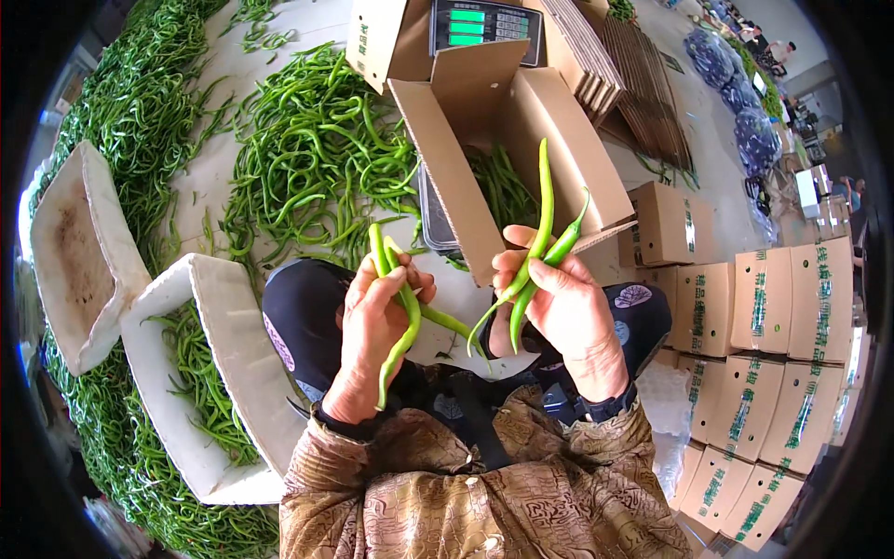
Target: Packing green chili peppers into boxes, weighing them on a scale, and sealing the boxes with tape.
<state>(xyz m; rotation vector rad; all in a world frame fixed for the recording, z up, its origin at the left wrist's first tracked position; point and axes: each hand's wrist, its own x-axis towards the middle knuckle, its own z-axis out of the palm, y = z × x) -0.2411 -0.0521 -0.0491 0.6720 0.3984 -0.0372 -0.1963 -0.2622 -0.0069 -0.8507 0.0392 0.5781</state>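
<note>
My left hand (380, 303) is closed round long green chili peppers (401, 343); one hangs down past the wrist and another sticks out to the right. In my right hand (563, 303), thumb and fingers pinch two more green chili peppers (546, 200), crossed and pointing up, their lower ends hanging below the hand. Just beyond the right hand stands an open cardboard box (582, 154) with green chili peppers (503, 182) lying inside it. A loose pile of green chili peppers (312, 158) spreads over the floor beyond my left hand.
A scale with a lit green display (484, 26) sits behind the box. White foam boxes (244, 373) stand at the left, one holding peppers, beside a large pepper heap (140, 112). Stacked cartons (754, 373) rise at the right; flattened cardboard (643, 88) leans at the back.
</note>
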